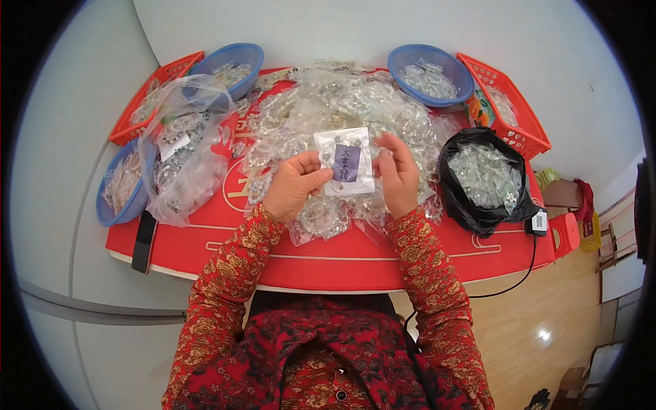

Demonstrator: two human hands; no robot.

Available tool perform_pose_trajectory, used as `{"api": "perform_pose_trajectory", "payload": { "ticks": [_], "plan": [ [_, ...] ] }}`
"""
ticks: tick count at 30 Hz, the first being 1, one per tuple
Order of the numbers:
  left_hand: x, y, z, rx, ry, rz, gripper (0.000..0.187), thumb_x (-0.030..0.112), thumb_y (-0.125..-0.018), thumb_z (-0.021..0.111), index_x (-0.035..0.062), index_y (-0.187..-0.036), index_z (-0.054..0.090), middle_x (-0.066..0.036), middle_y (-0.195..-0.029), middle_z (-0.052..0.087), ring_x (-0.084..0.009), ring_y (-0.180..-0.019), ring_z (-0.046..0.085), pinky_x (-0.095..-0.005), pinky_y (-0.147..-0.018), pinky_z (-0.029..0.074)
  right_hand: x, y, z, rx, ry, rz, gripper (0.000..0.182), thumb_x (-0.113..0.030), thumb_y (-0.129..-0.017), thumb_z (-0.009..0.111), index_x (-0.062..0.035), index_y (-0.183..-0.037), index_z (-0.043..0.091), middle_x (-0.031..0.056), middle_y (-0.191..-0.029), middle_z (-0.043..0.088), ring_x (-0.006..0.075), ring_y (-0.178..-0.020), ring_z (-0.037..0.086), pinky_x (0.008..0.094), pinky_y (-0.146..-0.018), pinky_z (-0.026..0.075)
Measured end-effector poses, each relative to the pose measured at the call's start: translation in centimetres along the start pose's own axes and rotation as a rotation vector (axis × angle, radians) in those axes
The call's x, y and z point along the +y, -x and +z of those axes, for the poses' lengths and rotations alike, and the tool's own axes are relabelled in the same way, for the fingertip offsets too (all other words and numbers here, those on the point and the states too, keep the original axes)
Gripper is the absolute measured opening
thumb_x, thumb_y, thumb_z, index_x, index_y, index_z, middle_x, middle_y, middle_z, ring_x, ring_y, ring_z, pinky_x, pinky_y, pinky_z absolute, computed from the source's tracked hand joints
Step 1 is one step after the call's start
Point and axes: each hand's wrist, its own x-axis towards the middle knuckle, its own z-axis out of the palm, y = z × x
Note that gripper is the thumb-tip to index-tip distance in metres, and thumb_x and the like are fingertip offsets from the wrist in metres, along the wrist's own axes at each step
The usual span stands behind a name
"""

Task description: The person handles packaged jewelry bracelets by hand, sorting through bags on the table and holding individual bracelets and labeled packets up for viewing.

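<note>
My left hand (pixel 297 184) pinches the lower left edge of a small clear packet (pixel 346 179) with a purple label bearing dark characters. The packet is upright above the table's middle, facing the camera. Close by its right edge is my right hand (pixel 398 174), fingers raised and apart, slightly blurred; whether a fingertip touches the packet is hard to tell. Behind and beneath both hands spreads a large heap of clear packets (pixel 342 96) with beaded pieces inside.
Blue baskets (pixel 239 53) and red baskets (pixel 512 123) with packets stand along the back and sides. A clear plastic bag (pixel 184 198) lies left, a black bag (pixel 465 219) of packets right. A dark phone-like object (pixel 143 242) rests at the front left edge of the red table (pixel 321 273).
</note>
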Motion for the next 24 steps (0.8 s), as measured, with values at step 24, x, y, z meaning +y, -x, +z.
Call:
{"api": "perform_pose_trajectory", "payload": {
  "ticks": [24],
  "plan": [
    [-1.6,0.2,-1.2,0.104,-0.183,0.104,0.023,0.011,-0.082,0.053,0.0003,-0.103,0.050,-0.003,-0.076,0.057,-0.0036,-0.056,0.045,-0.0165,-0.051,0.037,-4.5,-0.3,-8.0,0.252,0.177,0.175,0.013,-0.016,-0.082,0.053,-0.0047,-0.086,0.060,-0.0025,-0.064,0.056,0.0014,-0.046,0.042,0.0159,-0.038,0.031]
  ]
}}
